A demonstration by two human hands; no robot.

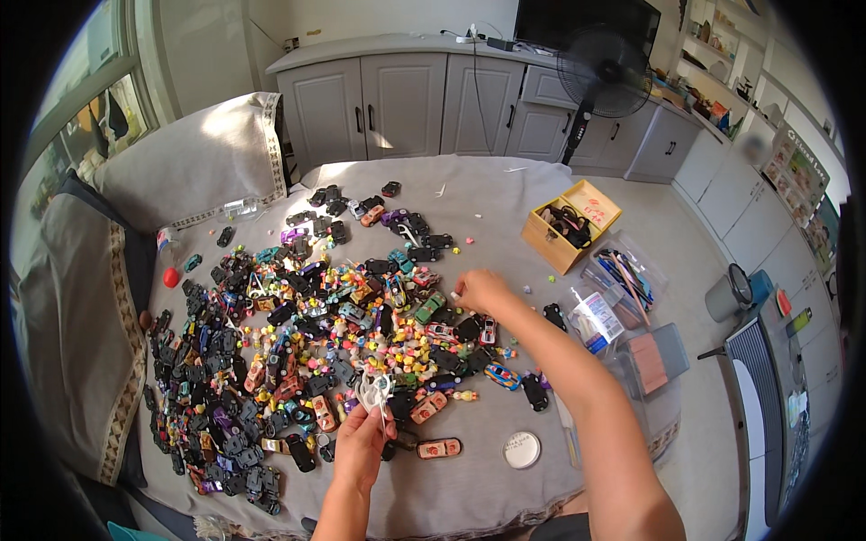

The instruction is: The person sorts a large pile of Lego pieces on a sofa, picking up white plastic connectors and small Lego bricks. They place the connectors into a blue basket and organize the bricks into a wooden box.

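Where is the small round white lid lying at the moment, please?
The round white lid lies on the grey cloth low in the head view, right of the left hand, beside the right forearm.

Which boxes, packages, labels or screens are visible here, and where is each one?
Yellow cardboard box: open, right of the toy cars, dark items inside.
Clear plastic bags: right edge of the cloth, colourful sticks inside.
Dark screen: rectangular, on the grey cabinets at the back.
Round white lid: near the front edge.
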